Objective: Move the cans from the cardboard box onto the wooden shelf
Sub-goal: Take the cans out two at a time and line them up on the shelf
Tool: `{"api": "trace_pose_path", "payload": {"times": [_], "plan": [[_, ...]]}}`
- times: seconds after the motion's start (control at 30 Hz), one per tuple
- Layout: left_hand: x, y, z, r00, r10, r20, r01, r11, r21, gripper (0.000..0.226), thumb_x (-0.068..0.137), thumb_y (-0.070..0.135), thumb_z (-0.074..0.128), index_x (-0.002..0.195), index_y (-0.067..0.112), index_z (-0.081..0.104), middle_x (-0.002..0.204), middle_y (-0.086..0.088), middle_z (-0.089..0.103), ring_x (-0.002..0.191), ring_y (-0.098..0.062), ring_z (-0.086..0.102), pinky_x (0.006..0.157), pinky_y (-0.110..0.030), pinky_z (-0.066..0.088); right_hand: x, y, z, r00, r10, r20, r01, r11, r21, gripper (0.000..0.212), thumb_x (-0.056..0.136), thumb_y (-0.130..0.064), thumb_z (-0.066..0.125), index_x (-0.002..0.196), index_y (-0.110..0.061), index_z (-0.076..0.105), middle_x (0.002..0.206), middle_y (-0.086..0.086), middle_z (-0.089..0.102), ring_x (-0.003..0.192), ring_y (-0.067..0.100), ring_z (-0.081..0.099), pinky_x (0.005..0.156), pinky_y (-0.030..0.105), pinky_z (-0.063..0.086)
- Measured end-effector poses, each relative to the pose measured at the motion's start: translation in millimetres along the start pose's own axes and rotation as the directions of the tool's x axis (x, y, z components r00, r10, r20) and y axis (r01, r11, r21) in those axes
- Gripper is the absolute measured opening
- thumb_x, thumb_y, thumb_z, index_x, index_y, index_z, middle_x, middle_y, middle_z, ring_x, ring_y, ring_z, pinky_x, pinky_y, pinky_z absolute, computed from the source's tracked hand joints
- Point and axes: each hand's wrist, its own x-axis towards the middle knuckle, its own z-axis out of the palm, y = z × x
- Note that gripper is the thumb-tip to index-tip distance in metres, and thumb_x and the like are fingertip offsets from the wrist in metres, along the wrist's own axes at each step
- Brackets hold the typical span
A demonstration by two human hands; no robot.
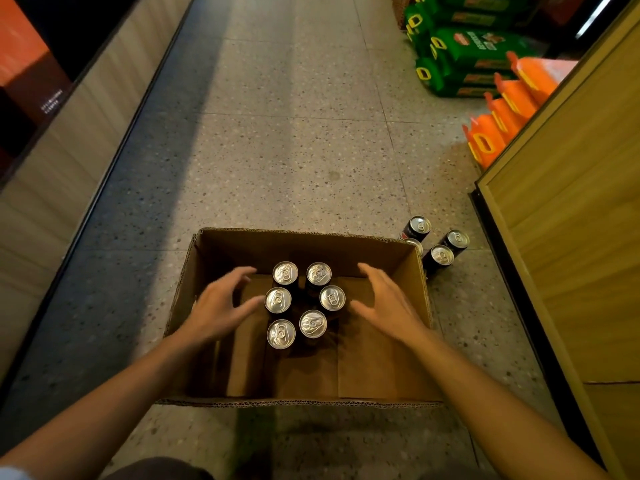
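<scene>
Left hand (216, 308) and right hand (388, 306) are hovering spread and empty either side of six cans (304, 303) standing mid cardboard box (412, 271); should be closing fully round bodies before lifting.

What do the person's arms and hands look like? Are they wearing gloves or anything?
No gloves. The left hand and the right hand are both bare, with no rings, watch or bracelet showing. Both forearms are bare too, so no long sleeves. Only a small bit of light blue cloth shows at the bottom left corner.
</scene>
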Motion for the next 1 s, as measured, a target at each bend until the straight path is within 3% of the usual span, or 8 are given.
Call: {"api": "trace_pose_path", "payload": {"times": [0.13, 0.23, 0.33, 0.53, 0.73, 1.0], "plan": [[1, -6, 17, 0.975, -0.073, 0.21, 0.093, 0.992, -0.085, 0.067, 0.083, 0.045, 0.074, 0.141, 0.027, 0.047, 0.134, 0.002, 0.06, 0.117, -0.01, 0.059, 0.095, -0.027, 0.052, 2, 2, 22, 0.981, -0.039, 0.19, 0.043, 0.999, -0.016, 0.09, 0.084, -0.04, 0.076, 0.156, -0.025, 0.023, 0.158, -0.002, 0.035, 0.141, 0.016, 0.041, 0.113, 0.038, 0.042], [6, -6, 28, 0.966, -0.061, 0.252, 0.103, 0.983, -0.154, 0.059, 0.086, 0.034, 0.075, 0.137, 0.033, 0.045, 0.136, 0.007, 0.056, 0.12, -0.006, 0.056, 0.09, -0.019, 0.05, 7, 7, 39, 0.975, -0.025, 0.219, 0.018, 0.999, 0.031, 0.091, 0.082, -0.037, 0.079, 0.155, -0.022, 0.026, 0.157, -0.001, 0.037, 0.141, 0.017, 0.04, 0.115, 0.039, 0.039], [12, -7, 35, 0.972, -0.043, 0.232, 0.091, 0.975, -0.202, 0.057, 0.087, 0.02, 0.073, 0.137, 0.033, 0.047, 0.133, 0.01, 0.058, 0.119, 0.002, 0.055, 0.087, -0.013, 0.051, 11, 12, 56, 0.976, -0.052, 0.209, 0.011, 0.982, 0.189, 0.082, 0.078, -0.031, 0.082, 0.146, -0.024, 0.037, 0.145, -0.002, 0.05, 0.132, 0.015, 0.049, 0.111, 0.04, 0.044], [22, -19, 40, 0.948, -0.039, 0.316, 0.124, 0.96, -0.252, 0.065, 0.08, 0.015, 0.076, 0.134, 0.036, 0.046, 0.133, 0.021, 0.056, 0.125, 0.001, 0.054, 0.096, -0.038, 0.056, 20, 12, 77, 0.993, -0.044, 0.111, 0.008, 0.954, 0.301, 0.066, 0.078, -0.031, 0.083, 0.132, -0.023, 0.046, 0.127, -0.008, 0.058, 0.115, 0.006, 0.058, 0.096, 0.034, 0.052], [26, -20, 54, 0.974, -0.02, 0.225, 0.08, 0.962, -0.261, 0.06, 0.077, 0.03, 0.083, 0.128, 0.031, 0.051, 0.126, 0.019, 0.064, 0.117, -0.002, 0.061, 0.094, -0.043, 0.056, 22, 11, 84, 0.998, -0.023, 0.055, 0.001, 0.93, 0.366, 0.059, 0.078, -0.036, 0.084, 0.126, -0.024, 0.051, 0.119, -0.015, 0.062, 0.109, -0.003, 0.059, 0.089, 0.02, 0.051], [19, -9, 50, 0.994, 0.013, 0.104, 0.019, 0.955, -0.296, 0.053, 0.078, 0.023, 0.085, 0.122, 0.025, 0.057, 0.12, 0.013, 0.067, 0.113, -0.007, 0.065, 0.093, -0.03, 0.055, 14, 6, 73, 1.0, 0.015, 0.0, -0.014, 0.926, 0.377, 0.057, 0.076, -0.034, 0.084, 0.123, -0.029, 0.052, 0.115, -0.02, 0.063, 0.106, -0.005, 0.06, 0.085, 0.014, 0.049]]}}
